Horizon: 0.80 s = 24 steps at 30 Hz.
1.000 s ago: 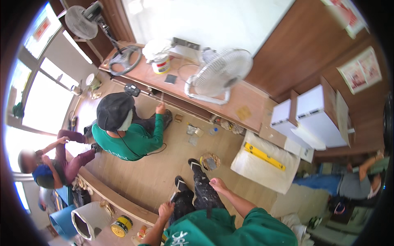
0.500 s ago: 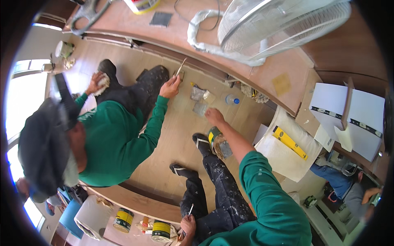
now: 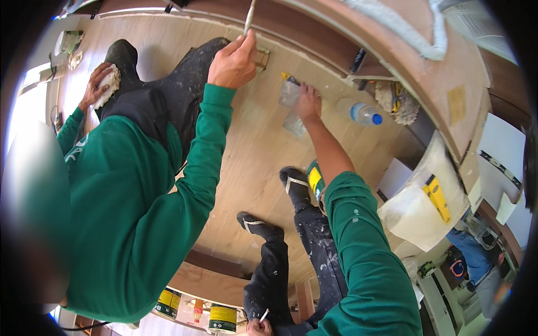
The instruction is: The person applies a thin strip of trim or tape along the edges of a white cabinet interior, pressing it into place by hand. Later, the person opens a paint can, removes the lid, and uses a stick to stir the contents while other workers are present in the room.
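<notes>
My right arm reaches forward over the wooden floor. Its hand (image 3: 308, 104) is down among flat tools, fingers bent beside a grey metal scraper blade (image 3: 289, 93) with a yellow and black end. What lies under those fingers is hidden. Another flat, greyish blade (image 3: 294, 124) rests just nearer, by my wrist. A clear water bottle with a blue cap (image 3: 365, 113) lies to the right of the hand. At the bottom edge, beside my knee, my left hand (image 3: 259, 327) is closed on a thin white stick (image 3: 264, 316); its lower part is out of sight.
Close on my left sits a co-worker in a green top (image 3: 140, 196), holding a slim brush (image 3: 250, 18) and a white rag (image 3: 107, 87). A yellow-labelled can (image 3: 315, 178) stands beside my foot. More cans (image 3: 222, 317) line the ledge below. A yellow level (image 3: 437, 199) lies right.
My right hand has moved forward onto the flat tools, covering a tan piece that showed before. My view has shifted; the co-worker appears closer. My left hand still holds the white stick.
</notes>
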Each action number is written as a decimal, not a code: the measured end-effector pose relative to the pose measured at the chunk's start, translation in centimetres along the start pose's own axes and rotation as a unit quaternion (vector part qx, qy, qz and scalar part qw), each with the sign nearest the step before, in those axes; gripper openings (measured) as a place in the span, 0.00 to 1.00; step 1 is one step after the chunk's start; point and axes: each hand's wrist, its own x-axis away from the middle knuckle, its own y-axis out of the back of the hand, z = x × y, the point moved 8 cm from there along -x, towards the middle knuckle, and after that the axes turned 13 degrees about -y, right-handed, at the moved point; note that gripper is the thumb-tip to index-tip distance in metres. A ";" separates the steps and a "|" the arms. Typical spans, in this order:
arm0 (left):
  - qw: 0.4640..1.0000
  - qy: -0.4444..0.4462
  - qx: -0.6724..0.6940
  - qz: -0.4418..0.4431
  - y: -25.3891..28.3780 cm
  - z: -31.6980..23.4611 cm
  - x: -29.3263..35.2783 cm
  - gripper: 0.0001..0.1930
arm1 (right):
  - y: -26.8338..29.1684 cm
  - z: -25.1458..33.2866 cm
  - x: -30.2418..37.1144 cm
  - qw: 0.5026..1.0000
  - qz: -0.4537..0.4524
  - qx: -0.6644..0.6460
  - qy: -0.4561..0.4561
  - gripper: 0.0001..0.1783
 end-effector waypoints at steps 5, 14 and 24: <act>1.000 -0.005 -0.002 -0.010 0.8 2.2 1.0 0.16 | 0.0 1.1 0.4 0.999 -0.028 0.016 0.022 0.16; 0.992 -0.119 0.023 -0.023 -0.1 -2.0 -0.6 0.20 | 2.3 -8.4 11.6 0.970 0.158 -0.182 0.015 0.32; 0.959 -0.162 0.205 -0.111 7.0 -7.7 4.2 0.19 | 27.4 -6.4 44.7 0.730 0.658 -0.183 0.014 0.22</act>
